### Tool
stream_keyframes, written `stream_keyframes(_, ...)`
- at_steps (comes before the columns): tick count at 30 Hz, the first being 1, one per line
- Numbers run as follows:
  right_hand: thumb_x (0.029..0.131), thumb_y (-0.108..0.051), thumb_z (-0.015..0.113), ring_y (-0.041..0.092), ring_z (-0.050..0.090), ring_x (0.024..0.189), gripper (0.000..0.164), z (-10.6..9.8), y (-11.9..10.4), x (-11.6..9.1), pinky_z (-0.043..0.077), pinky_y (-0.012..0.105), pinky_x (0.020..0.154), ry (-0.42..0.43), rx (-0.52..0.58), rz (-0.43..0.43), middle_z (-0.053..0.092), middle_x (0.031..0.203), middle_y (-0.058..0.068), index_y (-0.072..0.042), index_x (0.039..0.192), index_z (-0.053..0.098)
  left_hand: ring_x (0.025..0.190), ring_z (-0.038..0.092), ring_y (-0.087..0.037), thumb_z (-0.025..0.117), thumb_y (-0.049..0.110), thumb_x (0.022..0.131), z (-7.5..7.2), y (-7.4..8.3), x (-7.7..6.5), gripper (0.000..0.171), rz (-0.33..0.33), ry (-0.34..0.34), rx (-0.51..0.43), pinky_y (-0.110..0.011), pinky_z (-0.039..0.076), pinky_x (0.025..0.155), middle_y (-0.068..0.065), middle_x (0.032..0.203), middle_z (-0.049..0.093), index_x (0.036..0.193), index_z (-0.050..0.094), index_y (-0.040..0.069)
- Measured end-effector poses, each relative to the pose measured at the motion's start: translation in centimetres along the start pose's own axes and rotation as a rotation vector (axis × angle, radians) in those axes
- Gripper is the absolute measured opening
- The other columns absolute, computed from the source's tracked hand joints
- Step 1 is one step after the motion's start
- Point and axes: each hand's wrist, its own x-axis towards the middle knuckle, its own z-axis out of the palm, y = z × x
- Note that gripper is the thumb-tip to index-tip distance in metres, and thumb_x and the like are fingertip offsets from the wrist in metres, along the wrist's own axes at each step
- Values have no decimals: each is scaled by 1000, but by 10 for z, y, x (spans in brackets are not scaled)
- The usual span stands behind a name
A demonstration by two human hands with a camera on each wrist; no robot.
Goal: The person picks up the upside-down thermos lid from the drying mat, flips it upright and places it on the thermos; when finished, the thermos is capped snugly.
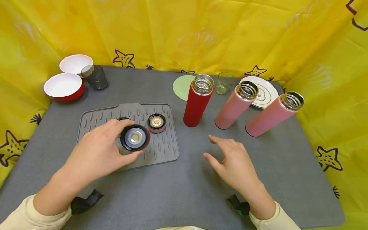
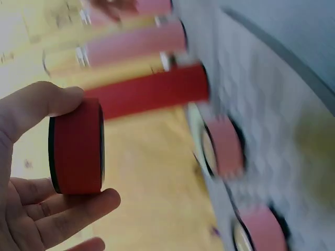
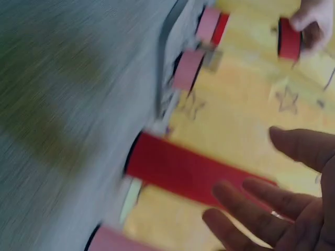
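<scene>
Left hand (image 1: 99, 147) pinches the red lid (image 1: 135, 137), right hand (image 1: 233, 159) hovers loose, empty: capping, I'd judge, next wanting alignment over the open red bottle (image 1: 198, 103) (matching colour).

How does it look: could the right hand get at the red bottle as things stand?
Likely yes: the right hand holds nothing, and in the head view nothing stands between it and the red bottle.

Red lid (image 1: 135, 137), black-rimmed underside up, between left fingers (image 1: 117, 127)
</scene>
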Motion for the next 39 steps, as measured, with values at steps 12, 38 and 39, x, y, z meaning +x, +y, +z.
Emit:
stream_keyframes(12, 95, -42, 63, 12, 60, 76, 26, 13, -42, 32, 49, 31, 66, -429, 628, 156, 66, 85, -9, -22, 111, 64, 68, 53, -19, 86, 36, 66, 36, 66, 20, 66, 298, -36, -17, -37, 50, 67, 1, 96, 57, 120, 62, 9)
stream_keyframes(38, 81, -11, 77, 13, 60, 97, 39, 4, -45, 33, 49, 34, 78, 111, 177, -298, 65, 110, -3, -14, 117, 64, 109, 54, -12, 76, 66, 72, 27, 72, 21, 86, -151, -214, -512, -39, 46, 92, 11, 125, 54, 139, 46, 20)
stream_keyframes(39, 79, -7, 76, 16, 61, 97, 39, 3, -45, 35, 49, 36, 79, 158, 144, -337, 65, 111, -1, -13, 117, 65, 107, 55, -13, 78, 64, 71, 28, 71, 22, 85, -159, -223, -534, -39, 47, 91, 11, 124, 55, 137, 48, 20)
